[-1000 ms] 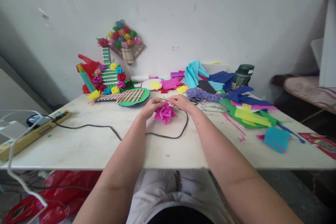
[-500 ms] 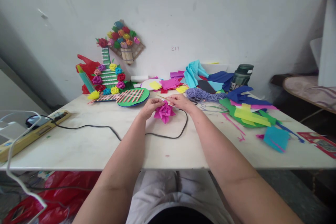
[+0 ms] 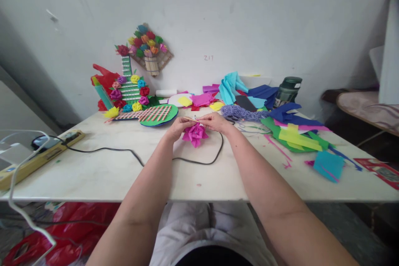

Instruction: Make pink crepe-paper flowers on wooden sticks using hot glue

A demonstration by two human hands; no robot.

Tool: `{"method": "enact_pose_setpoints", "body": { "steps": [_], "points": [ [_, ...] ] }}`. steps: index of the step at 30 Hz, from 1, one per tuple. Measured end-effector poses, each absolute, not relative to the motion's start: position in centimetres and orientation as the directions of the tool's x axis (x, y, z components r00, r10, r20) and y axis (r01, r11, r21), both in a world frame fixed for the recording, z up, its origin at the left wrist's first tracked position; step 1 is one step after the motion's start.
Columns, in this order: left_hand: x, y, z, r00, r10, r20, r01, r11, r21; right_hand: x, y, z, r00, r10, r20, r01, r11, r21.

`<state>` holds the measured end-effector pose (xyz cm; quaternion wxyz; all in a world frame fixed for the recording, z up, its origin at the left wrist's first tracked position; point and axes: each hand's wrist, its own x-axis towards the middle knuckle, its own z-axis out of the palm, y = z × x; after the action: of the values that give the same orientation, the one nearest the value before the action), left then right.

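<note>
A magenta paper flower (image 3: 195,133) is held just above the white table (image 3: 102,170), between both my hands. My left hand (image 3: 176,127) is closed, pinching the flower's left side and the end of a thin wooden stick (image 3: 190,119). My right hand (image 3: 215,122) is closed too, pinching the flower's top right by the stick's other end. A black cable (image 3: 199,160) loops on the table right under the flower.
Finished paper-flower crafts (image 3: 134,91) and a green oval base (image 3: 157,115) stand at the back left. Coloured paper scraps (image 3: 296,133), purple yarn (image 3: 240,112) and a dark green flask (image 3: 287,90) crowd the right. A power strip (image 3: 37,158) lies at the left edge.
The flower and both hands have risen slightly and shifted a little away from me. The thin stick now shows across the top between the fingertips.
</note>
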<state>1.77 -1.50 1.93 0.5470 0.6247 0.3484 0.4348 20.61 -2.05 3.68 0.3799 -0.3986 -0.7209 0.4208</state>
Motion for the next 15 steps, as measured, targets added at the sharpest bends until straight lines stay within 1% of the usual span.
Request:
{"method": "enact_pose_setpoints", "body": {
  "steps": [5,10,15],
  "points": [
    [2.17,-1.78,2.06,0.369,0.921,0.127,-0.127,-0.085,0.988,20.56,-2.05,3.69,-0.372,0.885,0.28,0.239,0.383,-0.892],
    [2.32,-1.69,1.9,0.359,0.93,0.074,-0.133,-0.028,0.991,20.25,-1.99,3.5,-0.354,0.863,0.359,0.21,0.448,-0.869],
    [2.35,-1.52,1.87,0.347,0.935,0.076,-0.172,-0.017,0.985,20.06,-1.73,3.29,-0.35,0.841,0.413,0.201,0.498,-0.844]
  ]
}}
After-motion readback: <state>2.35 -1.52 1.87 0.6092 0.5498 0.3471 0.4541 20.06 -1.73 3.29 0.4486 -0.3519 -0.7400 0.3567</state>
